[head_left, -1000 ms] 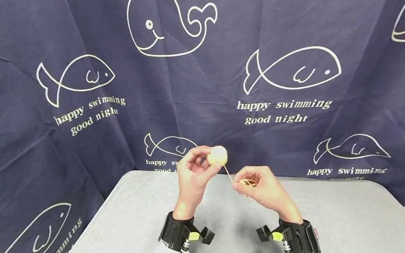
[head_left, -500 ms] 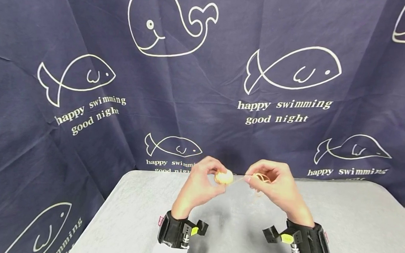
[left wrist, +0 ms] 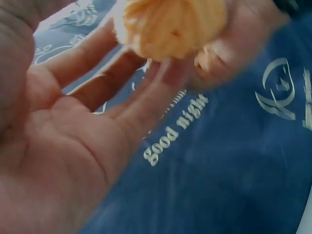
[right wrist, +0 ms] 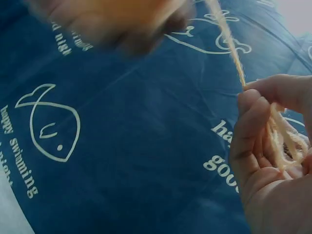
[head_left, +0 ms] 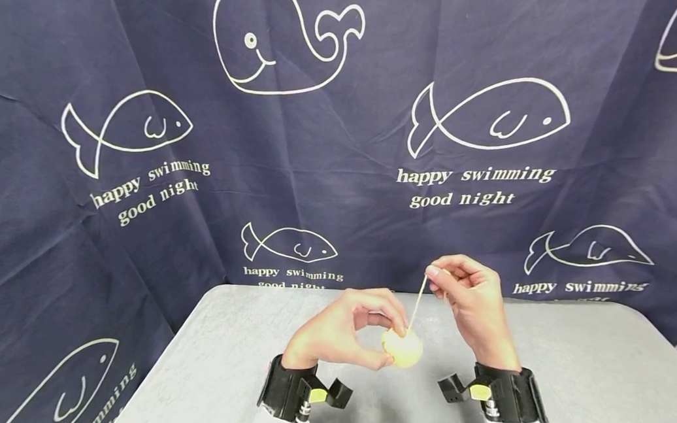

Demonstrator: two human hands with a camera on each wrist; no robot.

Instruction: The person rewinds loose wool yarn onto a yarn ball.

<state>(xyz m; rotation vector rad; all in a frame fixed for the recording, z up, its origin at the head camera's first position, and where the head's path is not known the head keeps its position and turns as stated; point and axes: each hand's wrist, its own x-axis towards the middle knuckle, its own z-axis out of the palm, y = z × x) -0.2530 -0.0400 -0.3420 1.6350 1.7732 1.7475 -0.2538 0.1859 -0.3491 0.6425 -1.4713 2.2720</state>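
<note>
A small pale-yellow ball of yarn (head_left: 403,348) is held by my left hand (head_left: 345,326) between thumb and fingertips, low over the table. In the left wrist view the yarn ball (left wrist: 170,29) looks orange, with wound strands on its surface. One taut strand of yarn (head_left: 418,303) runs from the ball up to my right hand (head_left: 473,303), which pinches it between thumb and index finger. Loose loops of yarn (right wrist: 285,139) lie inside the right palm in the right wrist view. There, the ball and left hand are blurred at the top.
Beneath both hands is a grey table (head_left: 570,359). A dark blue curtain (head_left: 341,172) with white whale and fish prints hangs right behind its far edge. Each wrist wears a black strap (head_left: 287,388) with a small camera mount.
My left hand has come down and right with the ball, turning over from palm-up. My right hand has moved right and risen, so the strand now slants upward from the ball.
</note>
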